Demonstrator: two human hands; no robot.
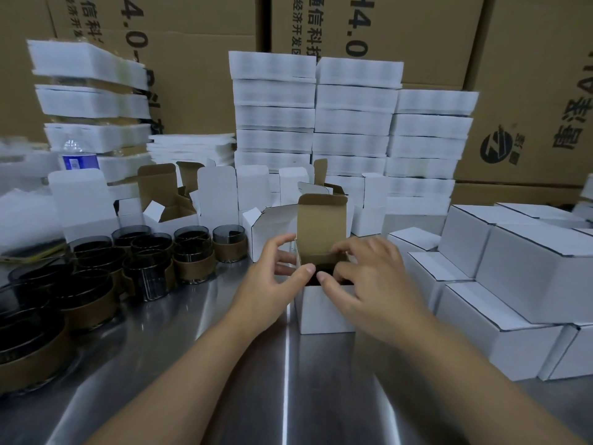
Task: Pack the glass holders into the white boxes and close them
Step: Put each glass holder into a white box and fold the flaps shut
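- The left hand (276,274) grips the left side of the open white box (324,311). Its fingers (284,250) curl round the side wall and its thumb lies on the front rim.
- The right hand (369,284) holds the same box from the right. Its fingers are bent over the top opening and its thumb tip is on the front rim, close to the left thumb.
- The box stands upright on the bench (288,387), with its lid flap (321,226) raised and showing a brown inner face. Something dark sits down inside; too little shows to tell more.
- The glass holders (144,261), dark glass in brown sleeves, stand crowded together on the left of the bench.
- Closed white boxes (513,268) are stacked on the right, just beside the right hand.
- Empty open boxes (211,200) stand in a row behind the one being held.
- The bench is bright, reflective metal.
- Behind it rise stacks of flat white blanks (321,123), with a water bottle (78,155) bearing a blue label at the left.
- Brown cartons (417,33) wall off the back. They carry "4.0", sideways Chinese characters and a round dark logo (495,149).
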